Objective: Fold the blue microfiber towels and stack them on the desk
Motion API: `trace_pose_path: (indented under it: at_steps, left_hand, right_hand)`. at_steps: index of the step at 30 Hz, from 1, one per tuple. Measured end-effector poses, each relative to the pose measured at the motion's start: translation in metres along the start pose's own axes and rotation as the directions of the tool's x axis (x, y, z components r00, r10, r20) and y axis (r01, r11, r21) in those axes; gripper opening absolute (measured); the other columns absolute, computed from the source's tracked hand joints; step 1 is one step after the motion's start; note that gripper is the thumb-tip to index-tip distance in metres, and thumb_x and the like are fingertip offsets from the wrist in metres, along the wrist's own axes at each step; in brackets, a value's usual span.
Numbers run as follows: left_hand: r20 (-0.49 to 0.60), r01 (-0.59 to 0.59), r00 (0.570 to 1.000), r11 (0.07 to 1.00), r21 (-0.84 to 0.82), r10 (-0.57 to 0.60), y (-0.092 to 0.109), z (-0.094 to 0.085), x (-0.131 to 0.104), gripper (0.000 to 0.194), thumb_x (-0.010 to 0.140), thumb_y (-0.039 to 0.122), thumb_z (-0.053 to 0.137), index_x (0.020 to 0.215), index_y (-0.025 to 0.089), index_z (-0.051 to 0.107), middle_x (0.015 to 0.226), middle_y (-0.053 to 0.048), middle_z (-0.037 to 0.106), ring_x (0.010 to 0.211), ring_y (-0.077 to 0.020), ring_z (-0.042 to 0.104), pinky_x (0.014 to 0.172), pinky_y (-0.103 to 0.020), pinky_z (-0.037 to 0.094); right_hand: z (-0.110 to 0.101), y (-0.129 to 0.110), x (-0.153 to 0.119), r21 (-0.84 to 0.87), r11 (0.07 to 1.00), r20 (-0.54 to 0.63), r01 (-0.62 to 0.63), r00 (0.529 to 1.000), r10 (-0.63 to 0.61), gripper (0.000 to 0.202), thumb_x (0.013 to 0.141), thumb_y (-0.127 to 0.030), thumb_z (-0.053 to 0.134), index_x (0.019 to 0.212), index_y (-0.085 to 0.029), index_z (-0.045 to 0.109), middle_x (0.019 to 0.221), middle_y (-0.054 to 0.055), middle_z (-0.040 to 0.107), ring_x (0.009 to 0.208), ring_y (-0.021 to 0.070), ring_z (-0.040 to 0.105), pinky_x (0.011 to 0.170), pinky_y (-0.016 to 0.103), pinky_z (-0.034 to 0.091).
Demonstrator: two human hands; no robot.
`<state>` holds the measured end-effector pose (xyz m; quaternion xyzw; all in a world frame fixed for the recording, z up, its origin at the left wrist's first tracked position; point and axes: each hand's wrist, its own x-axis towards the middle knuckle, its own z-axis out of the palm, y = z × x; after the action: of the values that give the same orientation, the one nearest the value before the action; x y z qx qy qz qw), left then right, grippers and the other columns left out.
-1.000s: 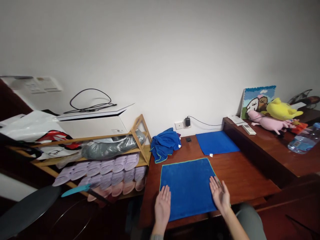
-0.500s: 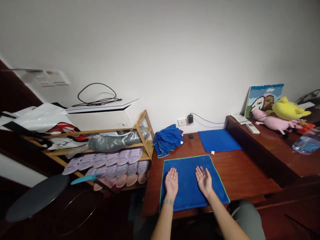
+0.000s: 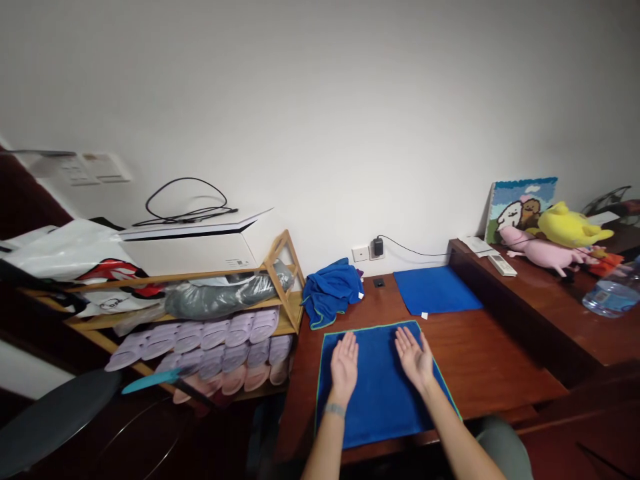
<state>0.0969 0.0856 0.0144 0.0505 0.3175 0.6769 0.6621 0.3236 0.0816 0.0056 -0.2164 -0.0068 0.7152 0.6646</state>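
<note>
A blue cloth (image 3: 377, 393) with a green edge lies spread flat at the front of the wooden table (image 3: 480, 360). Over its left part is my left hand (image 3: 345, 367), palm up with the fingers stretched out and nothing in it. My right hand (image 3: 415, 357) is over the right part, also palm up, fingers extended, thumb apart, holding nothing. Whether the hands touch the cloth I cannot tell. Behind them, a crumpled blue cloth (image 3: 333, 291) sits at the back left, and a flat blue cloth (image 3: 437, 290) with a white tag lies at the back right.
Left of the table stands a wooden rack (image 3: 293, 310) with several slippers (image 3: 240, 330) and a white box (image 3: 200, 253). On the raised ledge at right are a remote (image 3: 502, 265), plush toys (image 3: 575, 225), a picture (image 3: 523, 208) and a plastic bottle (image 3: 610, 297). A black plug (image 3: 378, 247) is in the wall.
The view has tilted up slightly, so the scene sits lower. Both hands stay palm up above the cloth, slightly farther forward over it; nothing has been taken hold of.
</note>
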Motion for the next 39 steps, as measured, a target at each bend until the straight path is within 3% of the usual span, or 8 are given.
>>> trace_pose_path:
  at_steps: [5, 13, 19, 23, 26, 33, 36, 39]
  left_hand:
    - [-0.112, 0.061, 0.992, 0.998, 0.005, -0.060, -0.006, 0.002, 0.016, 0.043, 0.101, 0.026, 0.050, 0.139, 0.013, 0.063, 0.153, -0.023, 0.058, 0.145, -0.0282, 0.053, 0.117, -0.044, 0.048]
    - [-0.262, -0.144, 0.954, 0.989, 0.019, 0.144, 0.084, -0.061, 0.004, 0.041, 0.100, 0.019, 0.046, 0.135, 0.020, 0.067, 0.151, -0.014, 0.063, 0.144, -0.0187, 0.054, 0.116, -0.031, 0.048]
    - [-0.064, -0.027, 0.998, 1.000, -0.001, 0.027, 0.018, 0.000, 0.021, 0.036, 0.100, 0.022, 0.049, 0.126, 0.018, 0.073, 0.152, -0.015, 0.062, 0.144, -0.0223, 0.055, 0.118, -0.036, 0.047]
    - [-0.094, 0.091, 0.991, 0.996, -0.002, -0.091, -0.022, 0.031, 0.037, 0.033, 0.099, 0.022, 0.054, 0.125, 0.012, 0.071, 0.152, -0.022, 0.059, 0.144, -0.0285, 0.053, 0.115, -0.040, 0.051]
    - [-0.165, 0.055, 0.985, 0.998, -0.009, -0.056, -0.008, 0.018, 0.043, 0.036, 0.099, 0.022, 0.053, 0.132, 0.014, 0.067, 0.153, -0.022, 0.058, 0.145, -0.0288, 0.052, 0.112, -0.041, 0.053]
    - [-0.249, -0.093, 0.965, 0.995, -0.024, 0.084, 0.084, -0.039, 0.032, 0.045, 0.103, 0.024, 0.046, 0.145, 0.015, 0.058, 0.157, -0.018, 0.055, 0.147, -0.0232, 0.049, 0.113, -0.034, 0.052]
    - [-0.191, -0.133, 0.974, 0.990, -0.046, 0.122, 0.080, -0.033, 0.034, 0.046, 0.103, 0.028, 0.047, 0.146, 0.018, 0.059, 0.155, -0.016, 0.058, 0.144, -0.0213, 0.053, 0.114, -0.033, 0.050]
    - [-0.070, -0.066, 0.996, 0.995, -0.073, 0.061, 0.044, -0.006, 0.041, 0.046, 0.103, 0.032, 0.049, 0.146, 0.020, 0.060, 0.153, -0.016, 0.061, 0.142, -0.0229, 0.056, 0.116, -0.036, 0.050]
  right_hand:
    - [0.005, 0.029, 0.022, -0.040, 0.995, -0.109, -0.093, 0.990, 0.088, 0.038, 0.099, -0.045, 0.053, 0.128, -0.022, 0.063, 0.138, 0.011, 0.069, 0.139, 0.0214, 0.059, 0.108, 0.042, 0.057]
    - [-0.052, -0.068, 0.010, -0.061, 0.979, -0.167, 0.192, 0.965, -0.200, 0.042, 0.093, -0.054, 0.058, 0.120, -0.023, 0.067, 0.146, 0.015, 0.063, 0.149, 0.0236, 0.048, 0.123, 0.042, 0.040]
    - [-0.002, -0.013, 0.031, -0.056, 0.996, -0.023, 0.064, 0.998, -0.066, 0.041, 0.098, -0.049, 0.054, 0.121, -0.019, 0.068, 0.136, 0.012, 0.071, 0.138, 0.0219, 0.060, 0.116, 0.044, 0.049]
    - [0.024, 0.033, 0.050, -0.108, 0.992, -0.062, -0.072, 0.996, 0.065, 0.034, 0.103, -0.042, 0.048, 0.115, -0.017, 0.069, 0.124, 0.010, 0.077, 0.130, 0.0201, 0.065, 0.105, 0.039, 0.056]
    - [0.015, 0.025, 0.055, -0.113, 0.991, -0.093, -0.074, 0.994, 0.064, 0.033, 0.102, -0.041, 0.050, 0.114, -0.016, 0.068, 0.122, 0.010, 0.077, 0.128, 0.0199, 0.067, 0.103, 0.036, 0.057]
    - [-0.045, -0.066, 0.052, -0.086, 0.986, -0.172, 0.144, 0.972, -0.157, 0.038, 0.096, -0.049, 0.055, 0.119, -0.021, 0.067, 0.128, 0.010, 0.073, 0.131, 0.0207, 0.065, 0.110, 0.044, 0.055]
    - [-0.038, -0.061, 0.054, -0.072, 0.982, -0.148, 0.175, 0.972, -0.184, 0.040, 0.093, -0.049, 0.058, 0.122, -0.022, 0.067, 0.131, 0.010, 0.072, 0.135, 0.0198, 0.062, 0.114, 0.041, 0.052]
    - [-0.008, -0.017, 0.059, -0.047, 0.993, -0.035, 0.111, 0.993, -0.113, 0.041, 0.094, -0.048, 0.059, 0.123, -0.021, 0.068, 0.134, 0.010, 0.072, 0.136, 0.0199, 0.061, 0.114, 0.040, 0.051]
